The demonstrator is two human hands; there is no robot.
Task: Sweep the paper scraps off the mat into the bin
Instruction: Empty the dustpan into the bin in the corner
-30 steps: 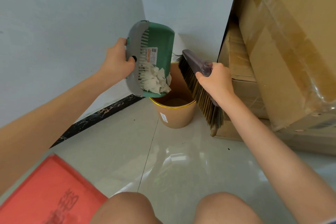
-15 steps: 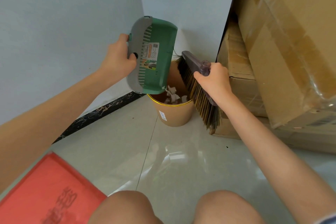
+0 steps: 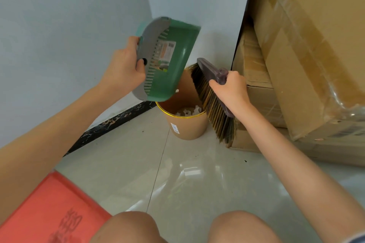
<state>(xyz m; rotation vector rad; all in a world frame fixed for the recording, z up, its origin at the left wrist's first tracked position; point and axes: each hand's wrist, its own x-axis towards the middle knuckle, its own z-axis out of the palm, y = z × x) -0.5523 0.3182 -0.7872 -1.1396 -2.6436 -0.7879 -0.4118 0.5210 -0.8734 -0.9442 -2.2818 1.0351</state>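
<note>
Dumping step, looks nearly done.
Smooth red mat (image 3: 49, 203) lies flat by the knees. The left hand (image 3: 124, 69) grips a ribbed green plastic dustpan (image 3: 173, 61), tipped over the round cardboard bin (image 3: 185, 126). The right hand (image 3: 231, 89) holds a stiff-bristled brush (image 3: 215, 108). White paper scraps (image 3: 189, 111) are inside, so next is probably brushing out stragglers.

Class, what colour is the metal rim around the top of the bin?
The bin's rim is shiny gold, above a plain brown body; the head view, the only one, shows it.

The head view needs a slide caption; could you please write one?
Left hand tips green dustpan over bin holding paper scraps; right hand holds brush.
</note>
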